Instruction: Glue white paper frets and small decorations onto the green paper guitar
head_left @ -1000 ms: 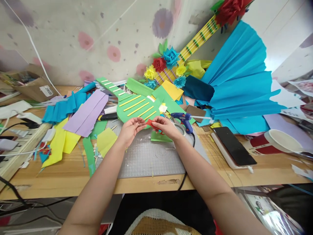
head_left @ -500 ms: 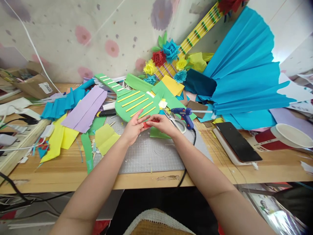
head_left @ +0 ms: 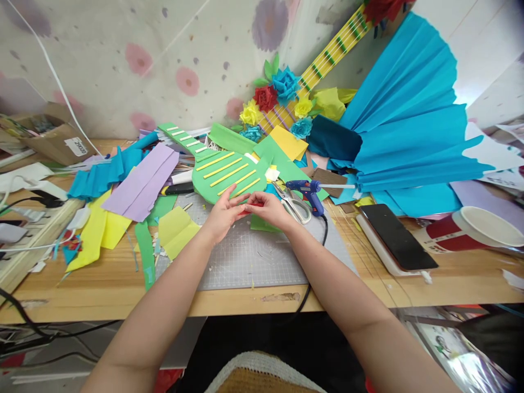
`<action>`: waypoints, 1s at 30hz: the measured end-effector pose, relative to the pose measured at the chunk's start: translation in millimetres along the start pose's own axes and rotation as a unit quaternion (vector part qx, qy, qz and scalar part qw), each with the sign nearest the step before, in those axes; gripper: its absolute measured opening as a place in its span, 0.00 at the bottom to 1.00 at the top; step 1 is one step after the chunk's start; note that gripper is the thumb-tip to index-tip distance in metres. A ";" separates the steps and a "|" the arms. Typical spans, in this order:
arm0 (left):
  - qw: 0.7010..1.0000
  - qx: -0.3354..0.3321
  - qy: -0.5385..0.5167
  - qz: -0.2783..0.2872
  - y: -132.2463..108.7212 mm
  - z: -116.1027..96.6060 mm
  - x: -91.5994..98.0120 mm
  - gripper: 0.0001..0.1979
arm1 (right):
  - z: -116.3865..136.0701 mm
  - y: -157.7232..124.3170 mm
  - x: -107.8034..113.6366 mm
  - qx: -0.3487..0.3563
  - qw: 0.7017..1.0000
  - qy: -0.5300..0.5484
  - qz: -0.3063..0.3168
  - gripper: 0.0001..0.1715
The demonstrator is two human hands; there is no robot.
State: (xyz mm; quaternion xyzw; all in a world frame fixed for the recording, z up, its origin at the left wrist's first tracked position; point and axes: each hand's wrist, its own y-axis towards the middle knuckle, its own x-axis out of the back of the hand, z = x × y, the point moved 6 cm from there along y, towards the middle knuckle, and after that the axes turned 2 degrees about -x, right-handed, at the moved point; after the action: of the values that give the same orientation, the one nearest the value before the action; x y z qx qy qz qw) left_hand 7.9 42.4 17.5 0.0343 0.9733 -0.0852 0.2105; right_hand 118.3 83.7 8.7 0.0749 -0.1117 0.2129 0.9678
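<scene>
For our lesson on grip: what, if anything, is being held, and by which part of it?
Red paper, held where the right hand meets the left hand; they hide which part is gripped.

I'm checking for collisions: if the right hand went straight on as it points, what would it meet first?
Probably the left hand, whose fingers lie close to the right hand and the red piece between them; exact depth is unclear.

Paper piece (head_left: 244, 213) above mat (head_left: 254, 262); guitar cutout (head_left: 223, 173) far side; scissors (head_left: 291, 205), glue gun (head_left: 308, 189), phone (head_left: 399, 236), cup (head_left: 454, 232) successively right; carton (head_left: 57, 143) far left.
</scene>
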 end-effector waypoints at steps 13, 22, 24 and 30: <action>0.999 -0.011 0.022 0.025 3.1 0.5 2.3 0.49 | 2.0 -2.0 -2.3 0.010 1.000 -0.013 0.025 0.14; 1.000 -0.002 0.010 0.027 0.5 -3.5 2.0 0.52 | 4.9 -2.5 -6.0 -0.005 0.996 0.079 0.050 0.14; 1.000 -0.005 0.016 0.020 1.1 -3.7 2.7 0.52 | 4.0 -2.1 -6.5 -0.011 0.996 0.074 0.052 0.15; 1.000 -0.016 0.002 0.007 5.7 -0.2 8.8 0.50 | 10.3 -2.3 0.4 0.020 0.999 0.027 -0.001 0.15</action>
State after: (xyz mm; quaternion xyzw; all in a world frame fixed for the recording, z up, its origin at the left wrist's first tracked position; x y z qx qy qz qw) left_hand 0.5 48.3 13.2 0.0375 0.9746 -0.0678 0.2100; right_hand 117.8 79.9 18.4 0.0886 -0.0815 0.2159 0.9690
